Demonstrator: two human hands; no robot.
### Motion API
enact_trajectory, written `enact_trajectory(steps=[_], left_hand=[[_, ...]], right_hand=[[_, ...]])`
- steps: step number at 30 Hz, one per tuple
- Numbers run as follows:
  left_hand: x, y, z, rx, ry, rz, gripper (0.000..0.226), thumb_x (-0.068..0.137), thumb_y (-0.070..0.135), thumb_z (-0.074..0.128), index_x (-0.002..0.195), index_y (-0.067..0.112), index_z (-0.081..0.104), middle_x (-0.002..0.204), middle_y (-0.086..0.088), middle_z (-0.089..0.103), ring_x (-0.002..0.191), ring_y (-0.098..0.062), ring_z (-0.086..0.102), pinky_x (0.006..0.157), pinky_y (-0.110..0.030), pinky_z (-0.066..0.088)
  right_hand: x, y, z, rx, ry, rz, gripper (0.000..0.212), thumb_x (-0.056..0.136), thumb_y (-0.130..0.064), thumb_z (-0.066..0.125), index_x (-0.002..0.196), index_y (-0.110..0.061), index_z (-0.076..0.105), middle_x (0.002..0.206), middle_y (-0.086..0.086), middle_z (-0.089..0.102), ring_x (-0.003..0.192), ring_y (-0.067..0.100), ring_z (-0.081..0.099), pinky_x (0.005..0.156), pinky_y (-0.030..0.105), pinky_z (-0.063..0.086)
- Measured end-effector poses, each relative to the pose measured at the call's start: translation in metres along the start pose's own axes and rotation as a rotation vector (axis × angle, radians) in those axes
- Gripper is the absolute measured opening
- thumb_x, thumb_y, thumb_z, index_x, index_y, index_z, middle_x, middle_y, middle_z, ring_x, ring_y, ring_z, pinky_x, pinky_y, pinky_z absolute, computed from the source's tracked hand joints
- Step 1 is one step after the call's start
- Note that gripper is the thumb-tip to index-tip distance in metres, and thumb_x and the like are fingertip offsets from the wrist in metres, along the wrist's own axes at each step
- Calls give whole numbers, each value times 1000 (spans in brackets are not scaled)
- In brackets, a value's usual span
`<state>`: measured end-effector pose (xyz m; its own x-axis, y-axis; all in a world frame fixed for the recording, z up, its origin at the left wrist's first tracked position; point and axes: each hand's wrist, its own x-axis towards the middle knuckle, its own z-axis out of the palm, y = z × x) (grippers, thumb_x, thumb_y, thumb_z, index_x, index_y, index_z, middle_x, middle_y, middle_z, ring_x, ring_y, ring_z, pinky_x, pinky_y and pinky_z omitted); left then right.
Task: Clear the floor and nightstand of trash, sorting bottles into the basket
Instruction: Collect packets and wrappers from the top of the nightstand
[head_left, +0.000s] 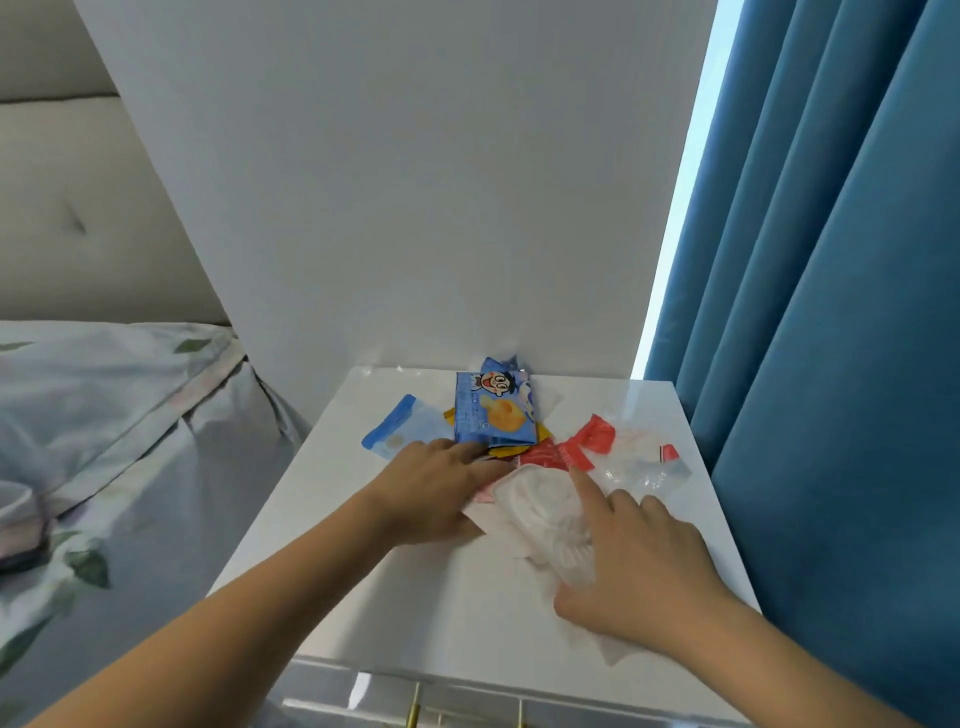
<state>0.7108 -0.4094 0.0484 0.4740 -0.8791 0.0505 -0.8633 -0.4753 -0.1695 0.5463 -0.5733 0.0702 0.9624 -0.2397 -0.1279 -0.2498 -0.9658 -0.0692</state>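
Glossy white laminate forms the nightstand (395, 597) worktop, and we find the trash gathered toward its back half: a blue cartoon snack packet (493, 410) nearest the wall, a pale blue-edged wrapper (397, 428) to its left, red wrappers (576, 447) and a clear film wrapper (644, 470) to the right, and a crumpled clear plastic tray (545, 512) in front. The left hand (441, 488) lies flat and spread, fingertips on the lower edge of the blue packet, gripping nothing. The right hand (634, 561) rests loosely curled on the tray with its index finger extended toward the red wrappers; we cannot confirm a closed hold.

We judge the chief risk to be slippage: light film on a slick surface (no lip at the edges) may slide off toward the curtain (831, 312) or the bed (104, 441) if swept rather than pinched. No bottles or basket appear in view.
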Motion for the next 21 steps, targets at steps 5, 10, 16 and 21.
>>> enact_trajectory(steps=[5,10,16,21], left_hand=[[-1,9,6,176,207,139,47,59,50,77,101,32,70,85,5,69,43,-11,59,38,-21,22],[-5,11,1,193,224,148,35,61,36,81,93,25,72,75,4,66,34,-14,49,39,-19,17],[-28,12,-6,157,243,199,28,71,45,75,81,20,66,71,4,63,39,-14,53,38,-18,23],[-46,22,-16,151,311,162,30,71,42,77,85,19,66,75,3,65,40,-16,56,35,-19,31]], right_hand=[[-1,-1,-3,-38,12,-57,88,85,-45,45,149,-25,-11,131,2,47,115,28,46,86,38,43],[-2,0,-8,-10,43,-54,70,86,-28,46,145,-21,8,119,1,58,107,27,54,76,35,41],[-19,2,-28,34,219,-31,57,87,-18,41,139,-36,25,117,-5,58,112,23,49,77,33,46],[-37,2,-32,-8,343,-101,61,79,-13,59,135,-33,46,93,-1,66,98,27,62,63,32,49]])
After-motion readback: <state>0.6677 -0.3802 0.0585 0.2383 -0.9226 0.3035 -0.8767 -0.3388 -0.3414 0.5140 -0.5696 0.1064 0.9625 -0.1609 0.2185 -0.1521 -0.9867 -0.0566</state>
